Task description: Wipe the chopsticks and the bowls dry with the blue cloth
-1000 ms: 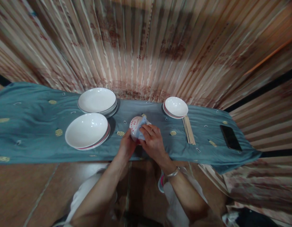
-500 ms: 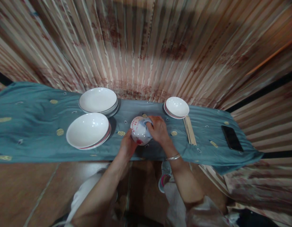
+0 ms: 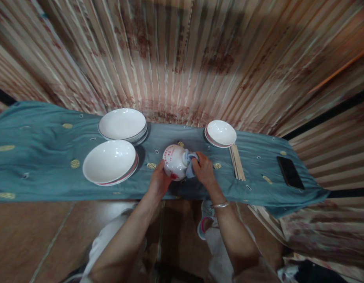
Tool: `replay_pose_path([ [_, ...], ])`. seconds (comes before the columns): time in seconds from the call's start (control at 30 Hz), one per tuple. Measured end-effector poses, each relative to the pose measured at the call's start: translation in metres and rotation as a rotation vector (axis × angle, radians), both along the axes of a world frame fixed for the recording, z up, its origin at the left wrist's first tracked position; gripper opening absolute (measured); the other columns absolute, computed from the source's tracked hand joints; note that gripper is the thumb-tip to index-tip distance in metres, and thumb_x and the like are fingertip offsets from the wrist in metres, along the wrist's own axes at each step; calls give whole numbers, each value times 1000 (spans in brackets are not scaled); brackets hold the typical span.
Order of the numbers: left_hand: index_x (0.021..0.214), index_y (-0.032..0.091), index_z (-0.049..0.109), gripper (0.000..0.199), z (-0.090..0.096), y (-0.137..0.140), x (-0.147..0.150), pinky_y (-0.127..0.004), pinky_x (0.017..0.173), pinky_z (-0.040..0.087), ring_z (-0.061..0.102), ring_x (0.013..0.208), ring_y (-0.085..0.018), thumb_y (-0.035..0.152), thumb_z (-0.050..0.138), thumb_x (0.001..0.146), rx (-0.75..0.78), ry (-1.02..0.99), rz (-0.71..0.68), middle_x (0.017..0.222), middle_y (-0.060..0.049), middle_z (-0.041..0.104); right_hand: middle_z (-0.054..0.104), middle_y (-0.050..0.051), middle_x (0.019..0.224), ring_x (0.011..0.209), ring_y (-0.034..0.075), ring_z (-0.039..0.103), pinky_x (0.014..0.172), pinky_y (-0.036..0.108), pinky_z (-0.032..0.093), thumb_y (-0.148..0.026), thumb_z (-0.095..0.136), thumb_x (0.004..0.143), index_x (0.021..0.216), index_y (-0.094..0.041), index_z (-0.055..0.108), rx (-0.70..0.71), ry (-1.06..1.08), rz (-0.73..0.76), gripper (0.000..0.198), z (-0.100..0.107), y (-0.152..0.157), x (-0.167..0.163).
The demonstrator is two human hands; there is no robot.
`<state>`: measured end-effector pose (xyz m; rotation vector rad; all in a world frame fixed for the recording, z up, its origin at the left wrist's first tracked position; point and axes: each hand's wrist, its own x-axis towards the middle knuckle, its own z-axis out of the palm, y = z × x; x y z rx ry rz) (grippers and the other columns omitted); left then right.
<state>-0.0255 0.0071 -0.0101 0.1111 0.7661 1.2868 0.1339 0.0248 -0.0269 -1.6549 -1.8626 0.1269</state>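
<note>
My left hand [image 3: 159, 181] is closed on the rim side of a small white bowl [image 3: 173, 163] with red markings. The bowl is tipped on its side above the table, its outer wall and foot facing up and to the right. A light blue cloth [image 3: 191, 166] is bunched in my right hand [image 3: 203, 169], its fingers closed round it. The cloth lies against the bowl's foot. A silver bangle circles my right wrist. The inside of the bowl is hidden.
On the blue tablecloth [image 3: 46, 153] stand a stack of large bowls [image 3: 110, 161] and a stack of plates [image 3: 122, 124] at left. Small stacked bowls [image 3: 221, 133], chopsticks [image 3: 236, 163] and a black phone [image 3: 290, 172] are at right. A patterned curtain [image 3: 170, 59] hangs behind.
My right hand has moved a little right and down with the cloth, off the bowl's side, so its foot shows. My left hand holds the bowl in nearly the same place.
</note>
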Motion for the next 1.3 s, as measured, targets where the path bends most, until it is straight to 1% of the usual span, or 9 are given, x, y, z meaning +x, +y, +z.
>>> replay_pose_path([
  [0.13,138,10,51,46,-2,0,-1,-45,105,45,57,124,-28,27,39,97,16,-1,-11,124,-14,68,66,8,79,73,21,61,67,31,44,-22,42,91,89,-20,59,-9,16,-3,17,-5,-11,1],
  [0.3,135,8,53,45,5,0,-1,-43,106,44,57,125,-27,28,34,99,-57,19,-8,122,-15,69,66,9,79,74,23,60,70,34,46,-23,42,92,90,-20,57,20,45,-8,16,-8,-22,-1],
  [0.57,138,9,50,46,3,2,-2,-40,108,42,57,124,-25,25,33,99,-32,-2,5,119,-13,71,67,10,82,76,23,59,73,37,47,-22,45,92,91,-20,57,44,13,48,12,-3,-39,-4],
  [0.77,137,7,51,46,5,2,-3,-40,107,42,58,122,-25,26,31,100,-61,37,39,116,-13,71,68,9,86,82,24,61,78,37,47,-22,52,86,94,-18,60,64,-42,72,12,0,-48,-11],
  [0.83,136,6,52,46,3,2,-4,-40,106,43,59,121,-25,27,33,99,-51,38,26,117,-14,71,68,10,87,84,25,61,80,38,47,-21,55,84,94,-18,61,79,-65,94,12,1,-51,-14],
  [0.97,135,10,54,45,-4,3,-5,-40,103,45,61,117,-26,27,41,96,14,29,-12,119,-13,71,70,11,91,88,26,60,81,40,46,-23,62,83,96,-18,60,98,-102,161,14,6,-55,-20],
  [1.13,136,10,53,45,-6,3,-2,-41,102,46,64,112,-26,26,36,97,35,59,23,111,-12,73,71,11,96,89,26,61,83,40,46,-23,65,82,98,-18,61,131,-130,218,17,14,-58,-26],
  [1.23,132,8,56,45,-6,3,-1,-41,100,47,65,110,-27,28,36,97,25,80,-18,106,-12,75,71,11,99,91,26,61,85,39,46,-24,64,83,100,-18,61,165,-97,235,18,23,-58,-25],
  [1.3,131,8,57,44,-8,3,-2,-40,100,47,65,110,-27,28,39,96,39,80,-38,107,-12,75,71,11,101,93,25,61,87,39,45,-25,62,84,102,-19,61,188,-72,211,18,30,-56,-21],
])
